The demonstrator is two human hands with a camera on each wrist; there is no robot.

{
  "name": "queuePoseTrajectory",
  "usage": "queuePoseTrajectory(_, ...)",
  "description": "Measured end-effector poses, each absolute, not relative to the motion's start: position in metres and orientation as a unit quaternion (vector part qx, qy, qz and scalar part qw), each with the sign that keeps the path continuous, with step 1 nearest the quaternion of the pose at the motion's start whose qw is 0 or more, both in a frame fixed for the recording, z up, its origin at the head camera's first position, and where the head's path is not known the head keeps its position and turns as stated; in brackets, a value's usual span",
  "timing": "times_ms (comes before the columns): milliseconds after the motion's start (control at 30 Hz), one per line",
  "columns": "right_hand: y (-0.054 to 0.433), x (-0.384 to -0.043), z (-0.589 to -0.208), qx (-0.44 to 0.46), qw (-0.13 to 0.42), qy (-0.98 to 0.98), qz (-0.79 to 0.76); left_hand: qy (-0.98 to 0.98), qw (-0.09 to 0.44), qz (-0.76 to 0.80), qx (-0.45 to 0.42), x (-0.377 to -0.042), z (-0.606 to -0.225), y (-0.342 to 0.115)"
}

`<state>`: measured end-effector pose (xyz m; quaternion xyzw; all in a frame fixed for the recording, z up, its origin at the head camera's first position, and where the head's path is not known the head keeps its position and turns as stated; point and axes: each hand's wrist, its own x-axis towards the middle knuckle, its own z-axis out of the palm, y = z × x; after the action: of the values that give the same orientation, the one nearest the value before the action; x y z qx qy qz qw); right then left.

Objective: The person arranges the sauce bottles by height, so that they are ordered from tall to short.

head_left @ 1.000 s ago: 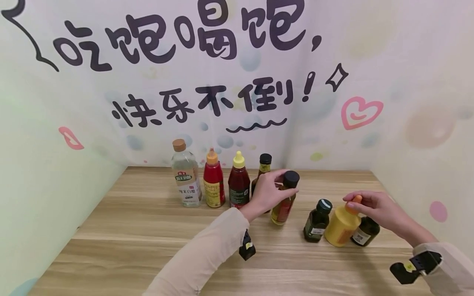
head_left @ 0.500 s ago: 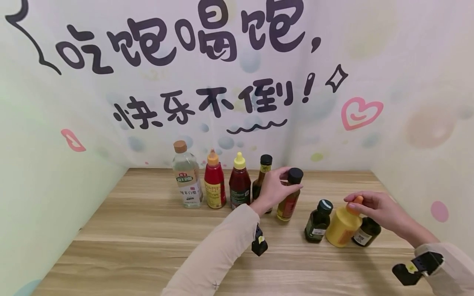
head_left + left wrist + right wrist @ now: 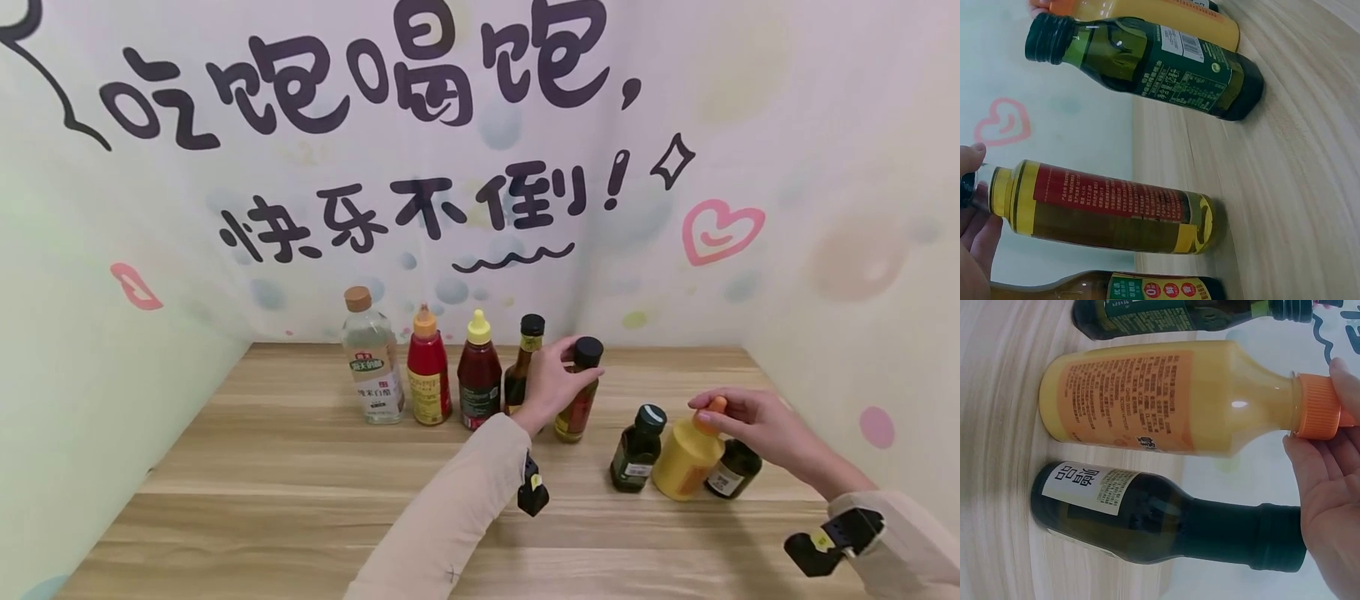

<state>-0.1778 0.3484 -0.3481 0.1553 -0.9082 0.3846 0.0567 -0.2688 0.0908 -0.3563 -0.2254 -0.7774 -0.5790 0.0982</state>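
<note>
My left hand (image 3: 555, 385) grips the neck of an oil bottle (image 3: 576, 414) with a black cap and red label, thumb on the near side. In the left wrist view this oil bottle (image 3: 1110, 209) stands nearly upright, its base right at the tabletop. Over on the right, my right hand (image 3: 765, 427) pinches the orange cap (image 3: 1317, 406) of a yellow squeeze bottle (image 3: 684, 460), which stands upright. A dark green bottle (image 3: 634, 460) stands just left of it. Another dark bottle (image 3: 1110, 506) with a white label is on its right, partly under my right hand.
Left of the oil bottle runs a row: a dark sauce bottle (image 3: 516, 383), a dark red squeeze bottle (image 3: 480, 383) with yellow cap, a red squeeze bottle (image 3: 427, 375) and a clear vinegar bottle (image 3: 372, 367). A printed cloth wall (image 3: 337, 167) rises behind the wooden table (image 3: 285, 492).
My left hand has moved the oil bottle slightly back and right, level with the row, and it leans less. My right hand has stayed on the orange cap.
</note>
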Motion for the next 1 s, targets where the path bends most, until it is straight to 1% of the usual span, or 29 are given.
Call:
queuePoseTrajectory(267,0.348,-0.179,-0.348,0.156,0.053,-0.908,0.386,-0.779,0.112,-0.579,-0.215,-0.278,-0.365,0.093)
queuePoseTrajectory(433,0.348,-0.179,-0.348,0.157,0.054,-0.907,0.387,-0.782,0.120,-0.569,-0.224,-0.279,-0.367,0.093)
queuePoseTrajectory(700,0.348,-0.178,-0.349,0.151,0.057,-0.909,0.383,-0.798,0.111,-0.540,-0.244,-0.282,-0.367,0.095)
queuePoseTrajectory(1000,0.347,-0.177,-0.347,0.146,0.054,-0.910,0.384,-0.808,0.100,-0.533,-0.231,-0.283,-0.369,0.098)
